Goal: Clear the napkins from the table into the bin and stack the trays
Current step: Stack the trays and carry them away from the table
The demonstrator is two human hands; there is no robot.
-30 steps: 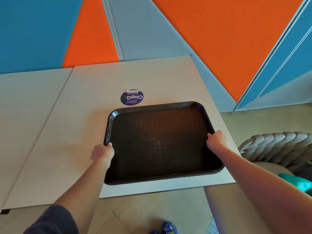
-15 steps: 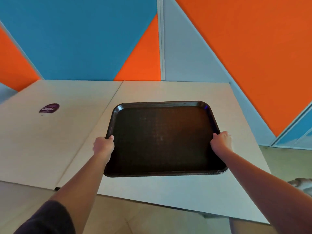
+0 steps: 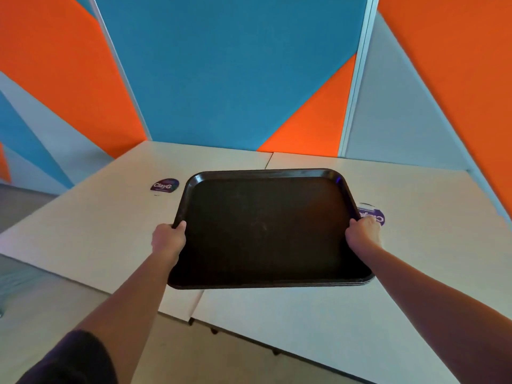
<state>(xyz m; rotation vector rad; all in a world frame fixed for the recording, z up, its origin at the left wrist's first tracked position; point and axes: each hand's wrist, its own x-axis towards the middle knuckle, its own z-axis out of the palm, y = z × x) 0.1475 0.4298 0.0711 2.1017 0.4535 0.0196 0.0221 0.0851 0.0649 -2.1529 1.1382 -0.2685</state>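
Item: stack of trays (image 3: 266, 231), over the seam between tables (image 3: 91, 231). My left hand (image 3: 167, 239) and right hand (image 3: 363, 234) curl round its side rims. Handling: keep level, lower squarely.

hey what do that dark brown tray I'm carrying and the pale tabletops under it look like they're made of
The dark brown rectangular tray looks like moulded plastic: a rolled glossy rim and a matte, faintly textured floor. Thin layered edges at its near right corner suggest several trays stacked. The pale beige tabletops look like smooth laminate board with a low sheen and no visible grain, though that is uncertain. Your left hand and right hand grip the tray's sides.
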